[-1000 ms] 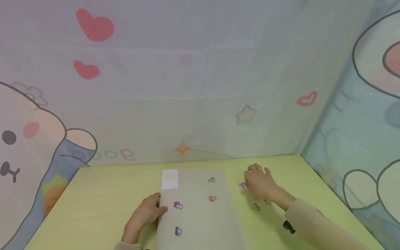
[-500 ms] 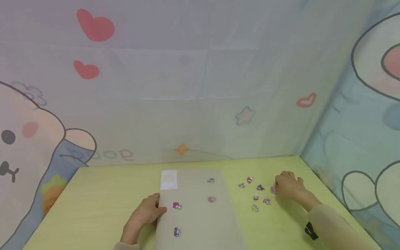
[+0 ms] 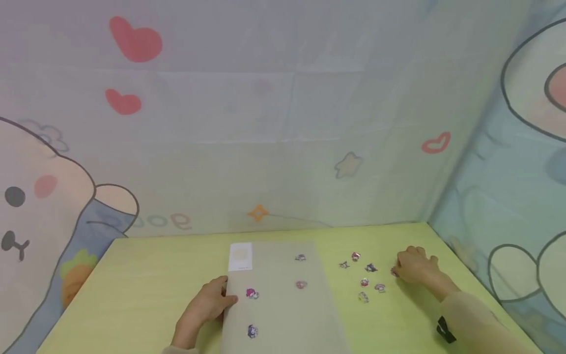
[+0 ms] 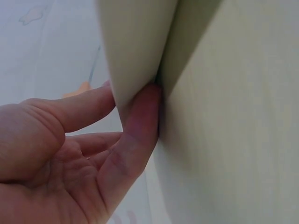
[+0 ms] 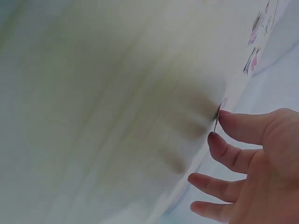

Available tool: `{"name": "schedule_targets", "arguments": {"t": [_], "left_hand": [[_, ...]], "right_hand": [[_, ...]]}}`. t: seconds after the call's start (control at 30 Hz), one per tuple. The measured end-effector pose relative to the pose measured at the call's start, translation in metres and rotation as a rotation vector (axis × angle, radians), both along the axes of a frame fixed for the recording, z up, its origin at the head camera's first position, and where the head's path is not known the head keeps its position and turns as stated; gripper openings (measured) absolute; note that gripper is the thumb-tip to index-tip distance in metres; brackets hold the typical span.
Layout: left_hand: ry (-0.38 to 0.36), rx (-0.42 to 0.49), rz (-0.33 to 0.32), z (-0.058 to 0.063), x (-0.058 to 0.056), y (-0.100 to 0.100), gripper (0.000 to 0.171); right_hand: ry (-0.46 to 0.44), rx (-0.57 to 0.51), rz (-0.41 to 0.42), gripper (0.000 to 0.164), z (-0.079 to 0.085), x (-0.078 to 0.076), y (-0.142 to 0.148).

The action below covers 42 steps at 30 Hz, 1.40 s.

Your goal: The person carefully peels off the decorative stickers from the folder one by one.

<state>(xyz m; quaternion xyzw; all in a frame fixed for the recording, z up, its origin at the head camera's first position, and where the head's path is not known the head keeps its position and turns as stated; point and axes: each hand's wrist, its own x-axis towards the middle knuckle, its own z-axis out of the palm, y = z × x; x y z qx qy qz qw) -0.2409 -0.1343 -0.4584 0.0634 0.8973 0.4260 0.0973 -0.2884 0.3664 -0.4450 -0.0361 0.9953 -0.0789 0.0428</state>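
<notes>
Right hand [image 3: 414, 266] is clamped, thumb to forefinger, on small flat piece [image 3: 393, 272]; beige board [image 3: 283, 314] is gripped at its edge by left hand [image 3: 210, 300].

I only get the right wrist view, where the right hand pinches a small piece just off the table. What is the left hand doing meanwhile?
Observer: In the head view, the left hand holds the left edge of a pale board.

Operator: Understood. My picture shows some pieces bunched near its top right corner, too cramped to count. How many lie loose on the table, leaving out the pinched one?

Observer: Six, in a loose cluster between the board and the right hand.
</notes>
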Motion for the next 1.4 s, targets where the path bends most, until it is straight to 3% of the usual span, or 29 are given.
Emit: {"name": "schedule_targets", "arguments": {"t": [0.23, 0.47, 0.77, 1.13, 1.3, 1.4], "left_hand": [[0.000, 0.022, -0.004, 0.000, -0.001, 0.001, 0.051], [0.003, 0.034, -0.007, -0.002, -0.001, -0.001, 0.046], [0.005, 0.035, -0.007, -0.002, -0.001, 0.000, 0.043], [0.003, 0.053, -0.018, -0.001, 0.000, 0.000, 0.038], [-0.005, 0.062, -0.012, 0.000, 0.000, 0.001, 0.041], [-0.007, 0.057, -0.007, 0.001, 0.001, 0.000, 0.040]], "right_hand": [[0.016, -0.003, -0.011, 0.023, 0.002, 0.001, 0.000], [0.139, -0.014, 0.058, 0.032, 0.002, 0.002, -0.024], [0.269, -0.009, 0.245, 0.024, 0.018, 0.008, -0.099], [0.275, -0.010, 0.448, 0.028, 0.031, 0.020, -0.215], [0.293, 0.027, 0.577, 0.024, 0.034, 0.023, -0.255], [0.274, 0.074, 0.600, 0.023, 0.034, 0.023, -0.272]]}}
